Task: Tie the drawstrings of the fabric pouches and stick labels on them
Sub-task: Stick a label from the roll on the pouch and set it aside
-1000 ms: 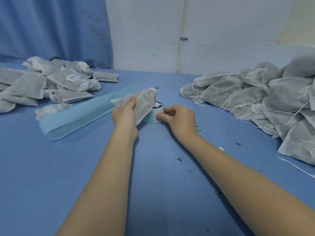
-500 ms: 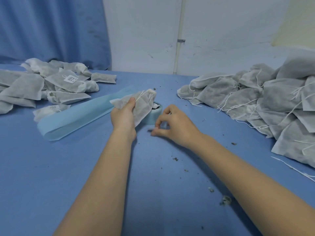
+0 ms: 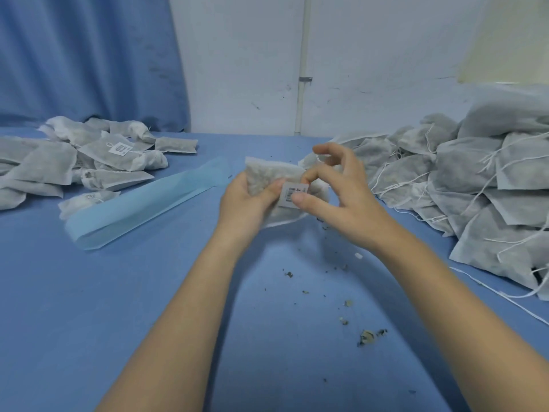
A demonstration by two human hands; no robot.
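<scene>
Pouch (image 3: pixel 267 176) of grey non-woven fabric at frame centre, filled with coarse pale matter that shows through the cloth, grasped from the left by the left hand (image 3: pixel 246 200), whose thumb lies across its face. Label (image 3: pixel 292 194), white with a barcode, pinched at its right edge between thumb and forefinger of the right hand (image 3: pixel 341 191) and held against the pouch front; the other right fingers are raised and loosely curled. Heap of pouches with loose white drawstrings (image 3: pixel 481 185) at right of frame; smaller heap of pouches (image 3: pixel 74 162) at upper left, one bearing a label. Light-blue backing strip (image 3: pixel 142 203) lies flat between the left heap and the hands. Blue table (image 3: pixel 89 322) carries scattered dark crumbs (image 3: pixel 368 337) at lower right.
</scene>
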